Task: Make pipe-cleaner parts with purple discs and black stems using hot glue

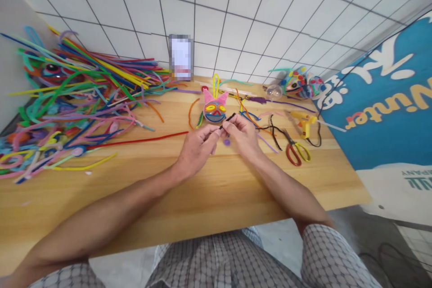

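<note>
Between my two hands is a short black pipe cleaner (231,117), pinched at one end by my left hand (201,144) and at the other by my right hand (243,132). Just behind them sits a round ornament (215,111) with pink pointed ears, yellow eye rings and a yellow loop on top. A small purple disc (227,142) lies on the table below my fingers. Scissors (297,149) with red and yellow handles rest to the right of my right hand, beside cut black pipe cleaners (274,132).
Heaps of coloured pipe cleaners (101,83) cover the left of the wooden table (216,198). A phone (181,57) leans on the tiled wall. A yellow glue gun (305,122), a clear half-ball (274,92) and decorated balls (297,83) stand at right.
</note>
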A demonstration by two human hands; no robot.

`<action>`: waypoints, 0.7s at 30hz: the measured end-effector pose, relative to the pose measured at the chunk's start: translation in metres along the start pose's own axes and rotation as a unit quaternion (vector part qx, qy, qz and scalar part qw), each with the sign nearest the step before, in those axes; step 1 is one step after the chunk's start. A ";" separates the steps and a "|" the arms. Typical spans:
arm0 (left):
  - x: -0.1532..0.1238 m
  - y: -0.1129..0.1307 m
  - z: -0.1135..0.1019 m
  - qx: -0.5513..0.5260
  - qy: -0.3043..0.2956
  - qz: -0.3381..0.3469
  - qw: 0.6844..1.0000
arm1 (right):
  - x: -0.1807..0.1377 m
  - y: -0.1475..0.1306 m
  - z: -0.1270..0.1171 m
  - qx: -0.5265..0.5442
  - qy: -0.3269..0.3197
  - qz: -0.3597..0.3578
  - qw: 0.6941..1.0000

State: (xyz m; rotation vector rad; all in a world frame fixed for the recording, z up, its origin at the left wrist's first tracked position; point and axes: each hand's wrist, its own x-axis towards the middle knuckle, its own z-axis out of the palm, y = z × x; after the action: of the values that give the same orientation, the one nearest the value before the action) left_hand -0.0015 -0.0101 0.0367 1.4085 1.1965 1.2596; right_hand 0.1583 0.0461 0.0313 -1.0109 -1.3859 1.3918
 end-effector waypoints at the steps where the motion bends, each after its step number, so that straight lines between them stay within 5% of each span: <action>1: 0.000 0.000 0.000 -0.004 0.000 -0.003 1.000 | 0.001 0.001 -0.001 0.007 -0.007 0.002 1.000; 6: 0.002 -0.002 -0.002 -0.021 0.021 -0.030 0.999 | 0.002 -0.002 -0.006 0.069 -0.076 -0.006 0.995; 13: 0.001 -0.001 -0.001 0.015 0.003 -0.001 1.000 | 0.003 0.000 -0.002 0.015 -0.020 -0.012 1.000; 21: 0.007 0.000 -0.003 -0.053 0.007 -0.050 0.997 | 0.002 -0.008 -0.007 0.065 -0.092 -0.009 0.994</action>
State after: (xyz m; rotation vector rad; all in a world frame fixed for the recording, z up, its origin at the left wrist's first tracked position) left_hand -0.0043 -0.0030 0.0380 1.2503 1.1780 1.2461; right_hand 0.1646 0.0501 0.0388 -0.8009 -1.4124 1.5721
